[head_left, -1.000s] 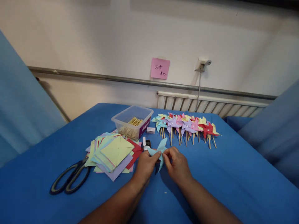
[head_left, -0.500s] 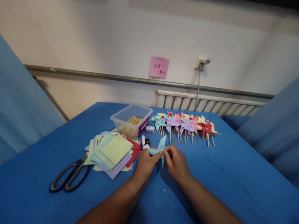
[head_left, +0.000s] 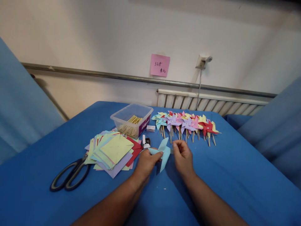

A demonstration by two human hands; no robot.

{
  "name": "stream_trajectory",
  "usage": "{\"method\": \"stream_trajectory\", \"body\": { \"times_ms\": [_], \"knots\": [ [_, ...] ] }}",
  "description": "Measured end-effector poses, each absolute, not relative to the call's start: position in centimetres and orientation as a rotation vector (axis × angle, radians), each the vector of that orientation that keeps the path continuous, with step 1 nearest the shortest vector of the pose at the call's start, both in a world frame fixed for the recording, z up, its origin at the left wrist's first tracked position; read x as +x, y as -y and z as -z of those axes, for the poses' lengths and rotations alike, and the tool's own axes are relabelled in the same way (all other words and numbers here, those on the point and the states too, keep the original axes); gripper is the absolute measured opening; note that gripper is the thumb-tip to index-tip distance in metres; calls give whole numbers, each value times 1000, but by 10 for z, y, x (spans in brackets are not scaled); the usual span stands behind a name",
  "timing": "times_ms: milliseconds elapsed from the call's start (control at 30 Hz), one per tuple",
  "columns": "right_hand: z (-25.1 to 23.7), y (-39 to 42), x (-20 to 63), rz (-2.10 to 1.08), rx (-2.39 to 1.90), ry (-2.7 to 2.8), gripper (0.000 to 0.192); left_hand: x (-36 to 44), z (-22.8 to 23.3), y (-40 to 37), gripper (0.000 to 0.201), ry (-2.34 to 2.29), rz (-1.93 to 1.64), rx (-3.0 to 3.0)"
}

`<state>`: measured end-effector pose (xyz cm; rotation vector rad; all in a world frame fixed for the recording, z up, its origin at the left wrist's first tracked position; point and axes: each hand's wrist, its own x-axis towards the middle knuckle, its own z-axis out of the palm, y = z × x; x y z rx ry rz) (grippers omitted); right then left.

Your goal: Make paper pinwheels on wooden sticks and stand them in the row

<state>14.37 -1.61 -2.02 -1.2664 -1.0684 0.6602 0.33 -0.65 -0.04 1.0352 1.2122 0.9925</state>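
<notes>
My left hand (head_left: 145, 162) is closed on a light blue paper pinwheel (head_left: 166, 153), thumb pressed near its middle. The blades spread out over the table, facing partly toward me. Just right of the pinwheel is my right hand (head_left: 183, 158), its fingers curled together in a pinch. A small pale bit shows between the pinwheel and those fingertips; whether it is a blade's edge or something else I cannot tell. Behind my left hand sit a small tape dispenser (head_left: 146, 142) and a little white box (head_left: 150, 128).
Left of my hands lies a pile of coloured paper squares (head_left: 116, 150), with large scissors (head_left: 69, 179) beside it. A clear plastic box (head_left: 122, 114) holds wooden sticks (head_left: 134, 121). Finished pinwheels on sticks (head_left: 187, 124) lie in a row at the back right of the blue-covered table (head_left: 225, 185).
My right hand has moved a little to the right, away from the pinwheel's middle. The pinwheel has turned so that its blades show more fully.
</notes>
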Motion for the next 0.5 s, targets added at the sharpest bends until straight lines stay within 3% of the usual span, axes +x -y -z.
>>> {"method": "stream_trajectory", "body": {
  "times_ms": [267, 500],
  "knots": [
    [43, -11, 164, -1089, -1239, 604, 30, 6, 0, 17, 17, -1021, -844, 884],
    [40, -9, 165, -1155, -1197, 592, 32, 5, 0, 14, 12, -978, -868, 753]
  ]
}}
